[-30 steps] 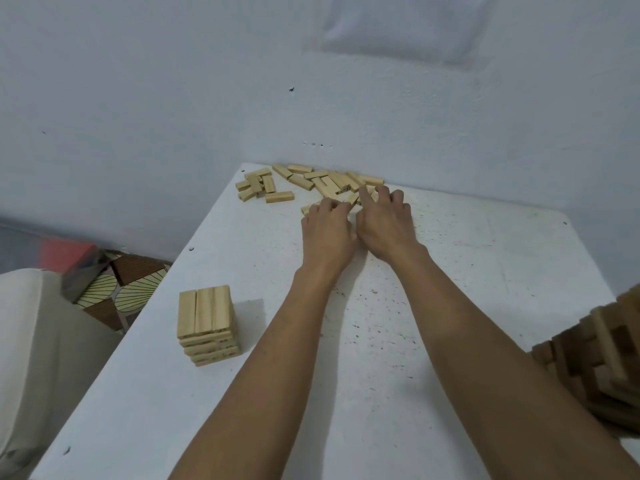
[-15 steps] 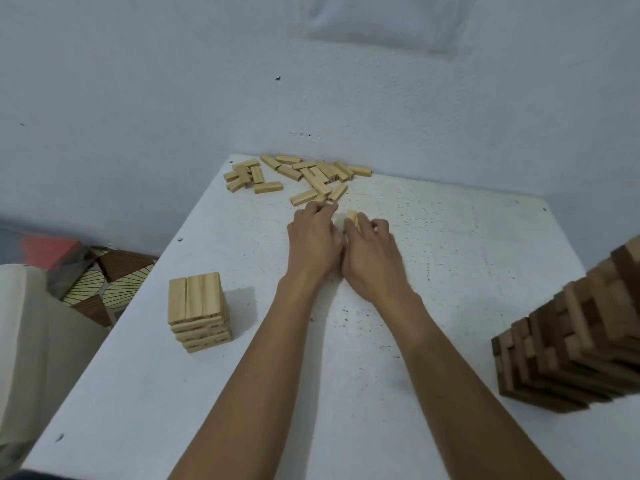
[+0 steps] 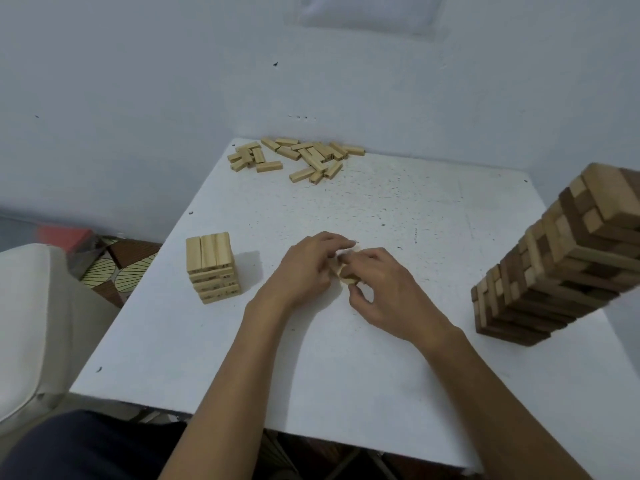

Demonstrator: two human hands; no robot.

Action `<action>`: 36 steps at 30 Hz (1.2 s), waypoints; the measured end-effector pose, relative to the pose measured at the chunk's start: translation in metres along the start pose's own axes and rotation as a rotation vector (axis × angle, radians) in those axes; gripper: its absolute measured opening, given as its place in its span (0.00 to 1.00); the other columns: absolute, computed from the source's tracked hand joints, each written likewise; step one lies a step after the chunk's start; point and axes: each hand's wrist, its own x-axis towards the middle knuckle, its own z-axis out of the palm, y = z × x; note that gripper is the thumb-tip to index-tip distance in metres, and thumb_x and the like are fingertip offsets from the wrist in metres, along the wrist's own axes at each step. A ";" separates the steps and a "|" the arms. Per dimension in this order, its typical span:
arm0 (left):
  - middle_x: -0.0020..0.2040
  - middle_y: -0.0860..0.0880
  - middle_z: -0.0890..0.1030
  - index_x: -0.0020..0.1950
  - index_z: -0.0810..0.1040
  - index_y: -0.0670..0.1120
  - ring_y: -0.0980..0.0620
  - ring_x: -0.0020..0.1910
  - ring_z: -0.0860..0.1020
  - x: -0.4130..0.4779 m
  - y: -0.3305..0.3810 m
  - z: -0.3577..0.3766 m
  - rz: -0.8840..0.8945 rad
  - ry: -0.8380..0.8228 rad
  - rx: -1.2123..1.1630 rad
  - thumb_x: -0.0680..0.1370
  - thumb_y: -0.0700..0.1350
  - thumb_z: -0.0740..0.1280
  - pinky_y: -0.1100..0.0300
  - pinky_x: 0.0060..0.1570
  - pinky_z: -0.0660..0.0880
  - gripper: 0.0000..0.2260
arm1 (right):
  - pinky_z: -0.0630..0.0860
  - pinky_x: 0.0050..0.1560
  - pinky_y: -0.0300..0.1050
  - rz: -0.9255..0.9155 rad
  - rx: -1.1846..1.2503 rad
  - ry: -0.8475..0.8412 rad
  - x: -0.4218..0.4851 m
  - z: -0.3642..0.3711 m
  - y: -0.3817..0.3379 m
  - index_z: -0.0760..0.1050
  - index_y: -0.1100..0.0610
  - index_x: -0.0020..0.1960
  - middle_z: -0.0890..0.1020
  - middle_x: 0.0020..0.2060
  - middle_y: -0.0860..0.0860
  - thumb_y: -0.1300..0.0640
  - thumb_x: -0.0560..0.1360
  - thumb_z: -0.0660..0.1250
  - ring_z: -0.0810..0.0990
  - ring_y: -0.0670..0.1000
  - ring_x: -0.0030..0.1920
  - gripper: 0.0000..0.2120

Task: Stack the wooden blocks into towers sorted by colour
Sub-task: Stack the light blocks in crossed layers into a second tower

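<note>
At the middle of the white table (image 3: 346, 368), my left hand (image 3: 304, 268) and my right hand (image 3: 384, 289) are closed together around a few light wooden blocks (image 3: 348, 275), mostly hidden by the fingers. A short tower of light blocks (image 3: 212, 266) stands left of my hands. A heap of loose light blocks (image 3: 298, 157) lies at the table's far edge against the wall. A tall tower mixing dark and light blocks (image 3: 564, 261) stands at the right edge.
The wall runs right behind the table's far edge. A pale chair (image 3: 27, 323) stands to the left, with patterned boxes (image 3: 117, 268) on the floor beyond it. My dark-clothed lap (image 3: 86, 445) is below the near table edge.
Both hands have drawn back from the far heap to the table's middle, bringing a few light blocks with them. The view has tilted, so the tall mixed tower shows at the right.
</note>
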 end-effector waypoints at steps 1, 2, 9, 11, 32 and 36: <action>0.67 0.49 0.76 0.68 0.76 0.48 0.49 0.61 0.76 -0.004 0.004 -0.001 0.017 -0.038 0.003 0.72 0.31 0.58 0.51 0.62 0.73 0.26 | 0.75 0.52 0.41 -0.024 0.029 -0.009 -0.004 -0.002 0.000 0.77 0.57 0.49 0.81 0.51 0.46 0.62 0.72 0.67 0.75 0.50 0.56 0.06; 0.66 0.50 0.77 0.67 0.76 0.48 0.50 0.60 0.76 -0.007 0.008 -0.001 0.034 -0.074 -0.005 0.71 0.33 0.58 0.49 0.61 0.73 0.26 | 0.75 0.53 0.42 -0.042 0.053 -0.013 -0.007 -0.002 0.000 0.77 0.57 0.48 0.80 0.50 0.47 0.63 0.71 0.67 0.75 0.51 0.56 0.06; 0.47 0.55 0.81 0.59 0.77 0.54 0.51 0.47 0.78 -0.017 0.019 -0.003 0.065 -0.215 -0.035 0.67 0.41 0.61 0.46 0.49 0.76 0.21 | 0.74 0.54 0.46 0.080 0.166 0.022 -0.022 0.000 0.001 0.80 0.53 0.50 0.70 0.53 0.48 0.62 0.71 0.65 0.73 0.51 0.54 0.10; 0.50 0.54 0.80 0.62 0.77 0.53 0.52 0.49 0.78 -0.017 0.017 -0.002 0.047 -0.222 -0.044 0.68 0.41 0.64 0.47 0.51 0.76 0.22 | 0.74 0.55 0.46 0.098 0.115 0.043 -0.025 -0.001 -0.002 0.80 0.52 0.53 0.72 0.55 0.48 0.61 0.72 0.65 0.71 0.51 0.58 0.12; 0.57 0.54 0.81 0.66 0.78 0.50 0.60 0.49 0.77 -0.025 0.006 0.003 -0.039 0.001 -0.037 0.72 0.47 0.75 0.68 0.52 0.73 0.22 | 0.78 0.56 0.50 0.324 0.097 0.024 -0.022 -0.003 -0.004 0.81 0.57 0.57 0.77 0.62 0.54 0.58 0.74 0.72 0.78 0.54 0.55 0.12; 0.59 0.55 0.80 0.64 0.79 0.50 0.60 0.47 0.76 -0.027 0.007 0.005 -0.036 0.037 -0.031 0.71 0.48 0.76 0.77 0.46 0.68 0.22 | 0.78 0.58 0.53 0.342 0.113 0.020 -0.023 -0.003 -0.008 0.81 0.57 0.58 0.76 0.65 0.56 0.59 0.74 0.72 0.79 0.55 0.57 0.13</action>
